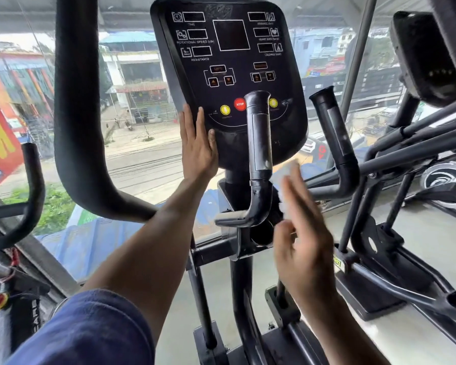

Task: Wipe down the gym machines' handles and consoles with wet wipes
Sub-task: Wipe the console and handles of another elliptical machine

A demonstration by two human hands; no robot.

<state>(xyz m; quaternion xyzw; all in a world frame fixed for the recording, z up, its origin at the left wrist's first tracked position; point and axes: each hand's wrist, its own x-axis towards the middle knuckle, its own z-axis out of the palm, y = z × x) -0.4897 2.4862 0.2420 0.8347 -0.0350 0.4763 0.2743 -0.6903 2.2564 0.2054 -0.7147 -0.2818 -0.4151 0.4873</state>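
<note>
The console [229, 75] is black with white outlined boxes and lettering, a red stop button [239, 104] and two yellow buttons [224, 109]. The handles [258, 154] are black with grey panels. The wipe [287, 177] is white. The sleeve [90, 330] is dark blue.

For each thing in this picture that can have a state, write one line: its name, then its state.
console: displays dark, upright
STOP button: not pressed
left hand: flat, fingers straight, resting on the console's lower left edge
right hand: blurred, holds the wipe
wet wipe: against the fingers, beside the handle
inner handle: upright, not gripped
</note>
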